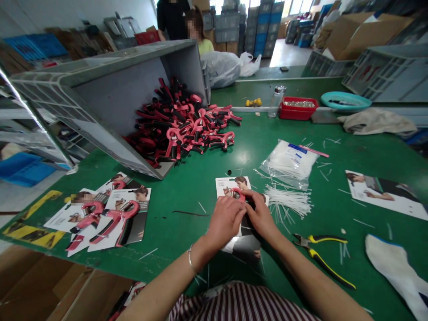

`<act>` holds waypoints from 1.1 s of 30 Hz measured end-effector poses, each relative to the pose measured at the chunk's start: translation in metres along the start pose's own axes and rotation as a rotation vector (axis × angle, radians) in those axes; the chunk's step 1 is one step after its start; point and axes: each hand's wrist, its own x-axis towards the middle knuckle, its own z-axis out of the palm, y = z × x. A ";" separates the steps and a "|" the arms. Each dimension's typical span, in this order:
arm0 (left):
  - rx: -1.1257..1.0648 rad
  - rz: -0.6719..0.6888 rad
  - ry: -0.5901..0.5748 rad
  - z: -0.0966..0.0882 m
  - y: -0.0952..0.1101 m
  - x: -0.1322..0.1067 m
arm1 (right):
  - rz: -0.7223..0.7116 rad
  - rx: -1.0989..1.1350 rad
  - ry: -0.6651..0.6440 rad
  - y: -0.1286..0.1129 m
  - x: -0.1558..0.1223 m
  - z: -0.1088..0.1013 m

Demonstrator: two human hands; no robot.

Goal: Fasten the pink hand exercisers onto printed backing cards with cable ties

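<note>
A printed backing card (222, 183) lies on the green table in front of me, with a red hand grip exerciser (236, 193) on it, its coil end showing. My left hand (224, 216) closes over the exerciser's handles from the left. From the right, my right hand (259, 217) has its fingers bent round the same exerciser; the fingertips are partly hidden. Just right of my hands lies a loose bundle of white cable ties (289, 200), below an open plastic bag of cable ties (290, 162). Yellow and black cutting pliers (310, 243) rest open nearby.
At left lie several cards with grip exercisers (113, 218). A tipped grey crate (100, 98) spills a heap of exercisers (187, 120). A blank card (384, 191), red tray (297, 113), turquoise plate (346, 108) and white glove (391, 263) are on the right. Two people are behind.
</note>
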 end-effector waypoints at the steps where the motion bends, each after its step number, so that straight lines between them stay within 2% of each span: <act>1: 0.070 0.064 -0.039 0.005 0.003 -0.005 | 0.005 0.007 0.018 0.000 0.000 0.003; 4: 0.226 0.221 -0.175 0.016 0.007 -0.017 | -0.008 -0.011 0.038 -0.003 0.001 0.007; 6: 0.253 0.223 -0.200 0.012 0.010 -0.022 | -0.039 -0.053 0.058 -0.008 0.000 0.002; 8: 0.251 0.099 -0.128 -0.001 0.013 -0.028 | -0.099 -0.110 0.062 -0.015 -0.005 -0.009; 9: 0.256 -0.012 -0.062 -0.008 0.013 -0.032 | -0.141 -0.148 0.059 -0.019 -0.009 -0.015; 10: 0.271 -0.123 -0.015 -0.013 0.013 -0.038 | -0.198 -0.192 -0.009 -0.021 -0.014 -0.021; 11: 0.283 -0.229 -0.013 -0.017 0.011 -0.043 | -0.256 -0.245 -0.074 -0.021 -0.019 -0.025; 13: 0.284 -0.357 -0.112 -0.016 0.004 -0.050 | -0.404 -0.380 -0.160 -0.017 -0.027 -0.028; 15: 0.297 -0.393 -0.177 -0.010 -0.004 -0.052 | -0.505 -0.521 -0.152 -0.008 -0.031 -0.021; 18: 0.331 -0.391 -0.254 -0.005 -0.008 -0.046 | -0.614 -0.707 -0.051 0.004 -0.030 0.002; 21: 0.320 -0.365 -0.387 -0.014 -0.004 -0.039 | -0.704 -0.809 0.073 0.015 -0.027 0.026; 24: 0.284 -0.344 -0.467 -0.030 -0.003 -0.037 | -0.729 -0.841 0.139 0.021 -0.024 0.039; 26: 0.235 -0.368 -0.445 -0.039 -0.006 -0.041 | -0.701 -0.867 0.090 0.019 -0.022 0.038; 28: 0.143 -0.377 -0.375 -0.042 -0.011 -0.045 | -0.666 -0.862 0.023 0.009 -0.020 0.031; 31: 0.007 -0.305 -0.272 -0.037 -0.016 -0.049 | -0.598 -0.767 -0.064 -0.015 -0.020 0.017; 33: -0.079 -0.279 -0.184 -0.032 -0.014 -0.050 | -0.504 -0.674 -0.117 -0.031 -0.023 0.009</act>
